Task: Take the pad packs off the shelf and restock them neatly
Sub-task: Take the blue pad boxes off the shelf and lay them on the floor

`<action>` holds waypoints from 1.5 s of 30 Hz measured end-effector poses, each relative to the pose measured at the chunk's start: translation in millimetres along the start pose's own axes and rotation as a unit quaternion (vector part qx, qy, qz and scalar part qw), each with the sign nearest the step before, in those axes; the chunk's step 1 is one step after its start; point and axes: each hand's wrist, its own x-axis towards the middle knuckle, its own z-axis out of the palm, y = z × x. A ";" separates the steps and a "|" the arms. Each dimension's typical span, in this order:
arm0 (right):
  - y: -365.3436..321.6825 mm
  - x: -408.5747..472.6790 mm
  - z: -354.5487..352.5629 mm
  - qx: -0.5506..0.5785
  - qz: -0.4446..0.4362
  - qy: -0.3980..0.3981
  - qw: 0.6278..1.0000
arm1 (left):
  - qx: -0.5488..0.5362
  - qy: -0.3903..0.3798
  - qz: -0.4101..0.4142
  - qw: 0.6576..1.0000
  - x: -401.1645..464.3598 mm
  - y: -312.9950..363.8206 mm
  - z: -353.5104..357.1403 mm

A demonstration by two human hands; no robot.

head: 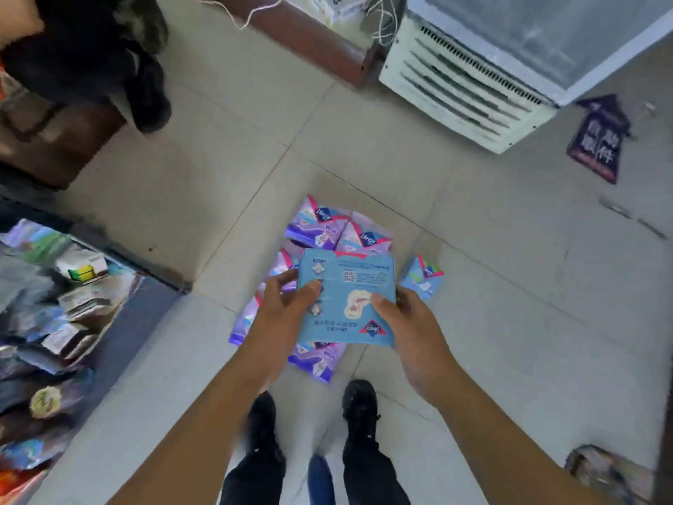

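Observation:
I hold a light blue pad pack (346,286) flat in front of me, its printed back facing up. My left hand (284,304) grips its left edge with the thumb on top. My right hand (400,318) grips its lower right corner, thumb on the face. Below it on the tiled floor lies a loose pile of purple pad packs (317,224), partly hidden by the held pack. A small blue pack (422,278) lies to the right of the pile. The shelf (73,308) with mixed goods is at the left.
A white freezer cabinet (473,78) stands at the upper right, with a dark floor sign (597,140) beside it. A brown counter with dark cloth (91,67) is at the upper left. My black shoes (360,402) stand just behind the pile.

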 end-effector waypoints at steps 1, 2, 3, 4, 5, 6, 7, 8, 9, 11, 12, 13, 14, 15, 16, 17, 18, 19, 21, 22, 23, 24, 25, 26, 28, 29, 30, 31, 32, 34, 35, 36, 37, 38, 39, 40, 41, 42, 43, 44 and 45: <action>7.7 4.7 -11.8 0.005 0.011 0.025 1.000 | 0.029 -0.006 -0.006 1.000 8.4 -8.6 12.5; 15.8 9.8 -23.6 0.013 0.018 0.047 0.999 | 0.065 -0.015 -0.011 0.998 17.5 -17.1 25.8; 23.2 14.8 -35.3 0.024 0.024 0.064 0.997 | 0.099 -0.026 -0.016 0.995 26.4 -24.5 39.3; 31.1 20.8 -47.8 0.031 0.032 0.074 0.996 | 0.130 -0.032 -0.021 0.991 36.5 -31.9 53.1; 37.2 27.2 -60.4 0.035 0.041 0.084 0.995 | 0.160 -0.034 -0.023 0.986 47.1 -38.8 67.4; 44.2 36.0 -73.5 0.035 0.050 0.094 0.994 | 0.192 -0.036 -0.023 0.981 58.6 -46.5 82.1; 52.7 46.7 -87.0 0.036 0.060 0.103 0.992 | 0.229 -0.038 -0.024 0.972 71.3 -56.1 96.0; 65.0 60.5 -100.9 0.036 0.070 0.109 0.991 | 0.270 -0.043 -0.026 0.962 85.7 -67.7 109.2; 77.7 74.8 -114.2 0.036 0.083 0.116 0.989 | 0.306 -0.051 -0.030 0.950 100.1 -80.3 122.3; 106.5 113.3 -137.0 0.031 0.103 0.135 0.985 | 0.331 -0.060 -0.037 0.941 137.2 -111.3 145.4; 124.2 136.2 -147.2 0.029 0.114 0.138 0.983 | 0.334 -0.058 -0.038 0.940 158.6 -130.2 155.1; 143.1 157.6 -156.8 0.032 0.128 0.143 0.981 | 0.341 -0.056 -0.039 0.938 179.1 -150.3 164.7; 161.9 179.9 -166.2 0.036 0.140 0.148 0.978 | 0.354 -0.058 -0.036 0.933 201.1 -169.6 175.3; 180.5 200.1 -175.1 0.038 0.151 0.153 0.976 | 0.368 -0.064 -0.035 0.927 221.8 -188.7 184.8; 200.4 219.9 -183.4 0.039 0.163 0.159 0.973 | 0.380 -0.071 -0.040 0.921 241.5 -207.2 192.4; 218.7 238.6 -191.3 0.040 0.169 0.164 0.971 | 0.387 -0.077 -0.044 0.918 261.2 -225.9 199.6; 237.7 257.3 -198.6 0.040 0.172 0.169 0.970 | 0.395 -0.081 -0.048 0.914 280.4 -245.5 205.9; 255.4 275.0 -205.2 0.035 0.176 0.172 0.969 | 0.407 -0.086 -0.051 0.908 298.8 -264.8 211.5; 287.3 307.0 -212.9 0.027 0.185 0.172 0.967 | 0.433 -0.098 -0.056 0.894 333.5 -299.5 219.1; 302.5 321.8 -215.4 0.026 0.189 0.173 0.966 | 0.433 -0.101 -0.062 0.893 349.5 -314.2 222.0; 316.9 335.9 -217.9 0.024 0.190 0.172 0.966 | 0.428 -0.102 -0.065 0.896 365.1 -328.1 224.3; 330.1 349.0 -219.9 0.020 0.191 0.170 0.967 | 0.426 -0.105 -0.073 0.896 380.6 -341.8 225.2; 340.0 360.3 -221.2 0.015 0.190 0.167 0.967 | 0.424 -0.110 -0.078 0.895 393.9 -352.3 226.6; 349.0 371.5 -222.0 0.014 0.187 0.163 0.969 | 0.420 -0.114 -0.078 0.897 405.5 -362.7 226.2; 360.7 388.8 -223.4 0.010 0.184 0.161 0.970 | 0.414 -0.111 -0.053 0.902 421.3 -378.7 223.6; 362.4 393.0 -224.1 0.011 0.180 0.166 0.969 | 0.418 -0.106 -0.031 0.901 425.6 -384.3 222.9; 364.0 395.6 -225.2 0.020 0.175 0.172 0.969 | 0.426 -0.093 -0.013 0.900 428.8 -389.1 222.5; 363.1 397.1 -226.8 0.036 0.165 0.179 0.969 | 0.431 -0.072 0.000 0.900 432.1 -391.7 222.1; 360.8 398.8 -230.0 0.059 0.154 0.195 0.967 | 0.424 -0.051 0.007 0.904 433.6 -390.8 223.0; 351.0 408.2 -241.1 0.102 0.122 0.243 0.957 | 0.370 -0.025 0.024 0.928 439.8 -387.1 222.0; 342.7 415.5 -247.9 0.116 0.106 0.253 0.955 | 0.342 -0.025 0.028 0.939 441.2 -380.3 224.5; 334.6 426.2 -254.8 0.121 0.099 0.249 0.956 | 0.334 -0.036 0.029 0.941 444.1 -374.7 228.5; 326.1 435.6 -259.8 0.107 0.097 0.233 0.962 | 0.339 -0.058 0.025 0.939 447.3 -373.3 231.6; 319.0 445.0 -262.5 0.081 0.098 0.214 0.969 | 0.355 -0.083 0.017 0.931 446.7 -372.2 236.0; 311.3 452.9 -263.7 0.049 0.099 0.196 0.974 | 0.379 -0.100 0.005 0.920 445.9 -375.2 237.9; 307.7 460.0 -264.0 0.019 0.104 0.186 0.977 | 0.398 -0.105 -0.001 0.911 444.6 -379.7 238.1; 305.7 467.0 -264.1 -0.001 0.107 0.181 0.978 | 0.416 -0.102 -0.003 0.904 444.3 -387.2 237.0; 305.2 472.5 -263.7 -0.014 0.111 0.175 0.978 | 0.435 -0.094 -0.007 0.895 442.5 -395.0 234.6; 304.6 476.0 -263.4 -0.022 0.119 0.168 0.978 | 0.458 -0.089 -0.007 0.884 441.9 -402.3 231.0; 305.1 478.5 -264.1 -0.026 0.128 0.161 0.978 | 0.478 -0.081 -0.012 0.874 438.6 -402.8 231.0; 307.0 481.1 -265.2 -0.027 0.133 0.158 0.978 | 0.483 -0.066 -0.016 0.873 436.3 -401.4 232.6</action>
